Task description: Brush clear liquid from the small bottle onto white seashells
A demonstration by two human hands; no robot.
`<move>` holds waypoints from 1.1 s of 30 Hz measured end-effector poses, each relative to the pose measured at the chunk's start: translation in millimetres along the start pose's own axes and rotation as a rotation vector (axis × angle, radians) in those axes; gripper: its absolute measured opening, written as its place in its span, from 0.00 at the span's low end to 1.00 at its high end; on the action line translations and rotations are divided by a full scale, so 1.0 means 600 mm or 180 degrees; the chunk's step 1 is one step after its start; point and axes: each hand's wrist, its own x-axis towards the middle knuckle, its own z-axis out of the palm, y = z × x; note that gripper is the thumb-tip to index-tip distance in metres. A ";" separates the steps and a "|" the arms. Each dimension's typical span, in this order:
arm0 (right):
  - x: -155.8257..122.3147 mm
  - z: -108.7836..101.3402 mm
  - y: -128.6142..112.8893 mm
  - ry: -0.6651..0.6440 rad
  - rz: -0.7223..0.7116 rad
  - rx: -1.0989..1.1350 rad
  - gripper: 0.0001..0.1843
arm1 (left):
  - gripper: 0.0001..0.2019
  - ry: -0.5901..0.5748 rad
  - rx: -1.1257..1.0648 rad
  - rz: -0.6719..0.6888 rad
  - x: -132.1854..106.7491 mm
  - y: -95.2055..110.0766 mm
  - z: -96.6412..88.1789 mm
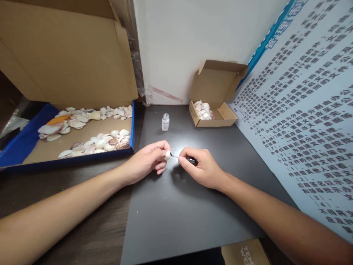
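Between the thumb and fingers of my left hand point(150, 158) is a small white seashell point(167, 155). My right hand point(200, 165) is closed around a small brush point(174, 156) with a dark tip and a thin pale stem; its black cap end point(192, 160) shows among the fingers. The brush tip meets the shell or lies just beside it; I cannot tell which. Beyond both hands an uncapped clear glass bottle point(165, 123) with a white label stands upright on the dark grey mat point(171, 221).
At the left, a large open cardboard box with a blue rim point(133, 125) holds rows of seashells point(102, 141). A small open cardboard box point(231, 117) at the back right contains more white shells point(203, 110). A printed sheet point(309, 110) slopes along the right side.
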 end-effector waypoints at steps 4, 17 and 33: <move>-0.001 0.000 0.002 -0.0057 -0.0008 0.0022 0.12 | 0.04 -0.0009 0.0140 0.0031 0.001 -0.001 0.001; 0.001 0.002 0.002 -0.0076 0.0010 0.0058 0.12 | 0.05 0.0013 0.0102 0.0023 0.002 0.000 0.002; 0.001 0.001 0.001 -0.0152 0.0059 0.0036 0.12 | 0.04 0.0082 0.0006 -0.0061 -0.001 0.003 0.004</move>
